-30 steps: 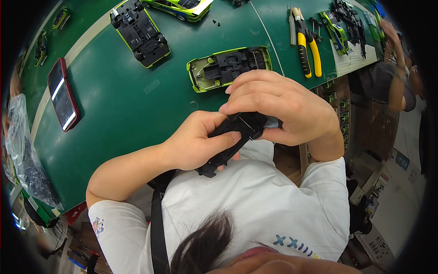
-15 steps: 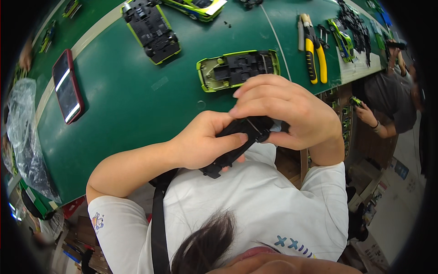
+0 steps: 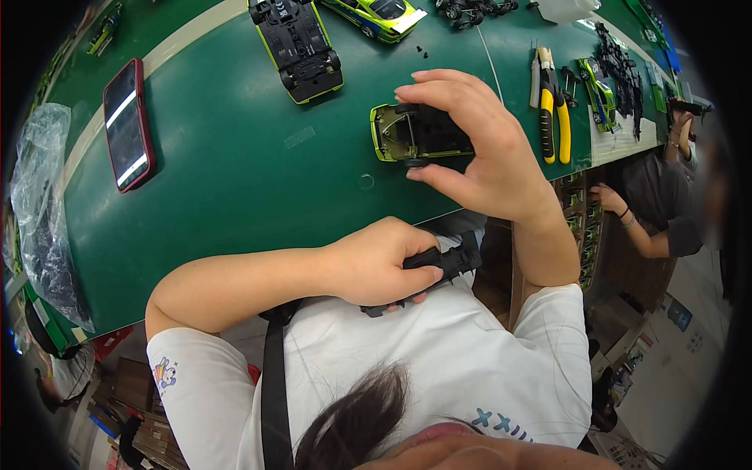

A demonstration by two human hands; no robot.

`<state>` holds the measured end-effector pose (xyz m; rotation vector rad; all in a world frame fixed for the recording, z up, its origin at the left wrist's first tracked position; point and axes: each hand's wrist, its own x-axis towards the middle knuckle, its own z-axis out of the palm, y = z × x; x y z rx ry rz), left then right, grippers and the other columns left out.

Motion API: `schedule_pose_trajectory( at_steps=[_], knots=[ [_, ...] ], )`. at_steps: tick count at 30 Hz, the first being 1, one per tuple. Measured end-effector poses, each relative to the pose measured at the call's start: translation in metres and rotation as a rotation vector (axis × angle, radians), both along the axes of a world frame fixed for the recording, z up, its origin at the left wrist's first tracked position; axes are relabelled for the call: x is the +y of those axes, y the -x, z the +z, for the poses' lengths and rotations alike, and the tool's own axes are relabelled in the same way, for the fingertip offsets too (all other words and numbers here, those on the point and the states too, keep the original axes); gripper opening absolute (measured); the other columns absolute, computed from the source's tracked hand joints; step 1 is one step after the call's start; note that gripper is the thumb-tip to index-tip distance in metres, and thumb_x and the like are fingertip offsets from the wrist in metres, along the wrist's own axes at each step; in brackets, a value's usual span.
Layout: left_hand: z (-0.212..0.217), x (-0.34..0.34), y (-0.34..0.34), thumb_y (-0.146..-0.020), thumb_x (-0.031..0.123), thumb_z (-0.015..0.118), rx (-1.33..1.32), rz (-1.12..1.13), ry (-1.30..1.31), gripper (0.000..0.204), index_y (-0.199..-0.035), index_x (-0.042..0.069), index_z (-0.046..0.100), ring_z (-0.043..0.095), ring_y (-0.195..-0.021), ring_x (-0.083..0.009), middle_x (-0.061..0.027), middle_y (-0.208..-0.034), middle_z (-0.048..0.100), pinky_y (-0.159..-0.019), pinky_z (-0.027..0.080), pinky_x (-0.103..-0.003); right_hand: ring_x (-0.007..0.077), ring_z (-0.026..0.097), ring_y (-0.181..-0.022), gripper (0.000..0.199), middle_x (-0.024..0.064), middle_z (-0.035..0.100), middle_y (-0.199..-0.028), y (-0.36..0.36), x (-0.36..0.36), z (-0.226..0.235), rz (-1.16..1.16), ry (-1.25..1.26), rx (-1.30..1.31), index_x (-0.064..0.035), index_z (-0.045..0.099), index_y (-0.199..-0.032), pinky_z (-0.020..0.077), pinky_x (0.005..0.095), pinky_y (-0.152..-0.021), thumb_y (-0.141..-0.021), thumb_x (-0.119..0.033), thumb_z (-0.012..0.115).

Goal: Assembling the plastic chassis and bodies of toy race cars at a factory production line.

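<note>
My left hand (image 3: 376,262) grips a black plastic car chassis (image 3: 460,257) close to my shirt, its thumb pressed on top. Out over the table, my right hand (image 3: 497,149) pinches a wheel axle (image 3: 410,135) by the two black wheels at its ends, thumb on the near wheel, fingers on the far one. The axle lies across the left part of an overturned lime-green toy car body (image 3: 379,141), whose black interior shows. My right hand covers that body's right end. Whether the axle rests in the body or hovers just above, I cannot tell.
Farther back are an upside-down toy car (image 3: 298,47), an upright one (image 3: 376,17) and several wheel axles (image 3: 470,11). Yellow-black pliers (image 3: 554,110) lie to the right, near black chassis parts (image 3: 619,70). A phone (image 3: 127,125) and clear plastic bag (image 3: 43,204) sit left. A co-worker's hand (image 3: 609,197) shows at right.
My right hand has left the chassis and reached forward to the car body, now with a wheel axle in its pinch. The left hand keeps the chassis, turned and shifted slightly right.
</note>
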<state>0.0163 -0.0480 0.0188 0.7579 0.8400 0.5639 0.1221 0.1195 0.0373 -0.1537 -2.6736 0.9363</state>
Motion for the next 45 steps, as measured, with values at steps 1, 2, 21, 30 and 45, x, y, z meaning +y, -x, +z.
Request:
schedule_pose_trajectory(
  at_steps=[1, 2, 21, 30, 45],
  knots=[
    [0.000, 0.000, 0.000, -0.094, 0.013, 0.057, 0.012, 0.000, -0.018, 0.015, -0.089, 0.000, 0.059, 0.059, -0.052, -0.0065, -0.0024, -0.075, 0.068, -0.048, 0.048, -0.022, 0.0326, 0.052, -0.118, 0.066, 0.0096, 0.061, -0.117, 0.000, 0.000, -0.002, 0.004, -0.001, -0.002, -0.0093, 0.058, -0.121, 0.0409, 0.0447, -0.102, -0.059, -0.006, 0.080],
    [0.000, 0.000, -0.001, -0.094, 0.013, 0.057, 0.010, 0.004, -0.019, 0.015, -0.089, 0.000, 0.059, 0.059, -0.052, -0.0065, -0.0024, -0.075, 0.068, -0.048, 0.048, -0.022, 0.0320, 0.051, -0.121, 0.067, 0.0095, 0.061, -0.118, 0.000, 0.000, -0.004, 0.005, -0.007, -0.030, -0.0098, 0.057, -0.122, 0.0383, 0.0460, -0.105, -0.059, -0.006, 0.080],
    [0.001, 0.002, 0.002, -0.095, 0.015, 0.057, 0.042, 0.100, -0.034, 0.017, -0.090, -0.001, 0.058, 0.060, -0.054, -0.0075, -0.0046, -0.076, 0.069, -0.049, 0.048, -0.023, 0.0359, 0.049, -0.127, 0.056, 0.0131, 0.061, -0.121, -0.025, 0.005, 0.021, -0.172, 0.020, 0.120, -0.0040, 0.061, -0.116, 0.0414, 0.0441, -0.103, -0.064, -0.004, 0.080],
    [0.019, -0.003, 0.010, -0.098, 0.009, 0.055, -0.295, 0.876, -0.316, 0.017, -0.110, -0.003, 0.059, 0.054, -0.090, -0.0053, -0.0040, -0.103, 0.062, -0.079, 0.046, -0.022, 0.0195, 0.065, -0.093, 0.022, 0.0161, 0.066, -0.101, -0.085, -0.045, -0.001, -0.342, 1.106, 0.173, 0.0051, 0.060, -0.103, 0.0529, 0.0310, -0.085, -0.083, -0.001, 0.067],
    [0.011, -0.006, 0.019, -0.092, 0.011, 0.064, -0.282, 0.700, -0.425, 0.017, -0.104, 0.001, 0.067, 0.062, -0.101, -0.0287, -0.0162, -0.109, 0.066, -0.087, 0.050, -0.042, 0.0347, 0.066, -0.100, 0.051, 0.0268, 0.063, -0.111, -0.063, -0.066, -0.026, 0.123, 1.910, 0.075, 0.0002, 0.050, -0.117, 0.0541, 0.0421, -0.086, -0.081, -0.025, 0.076]
  ],
)
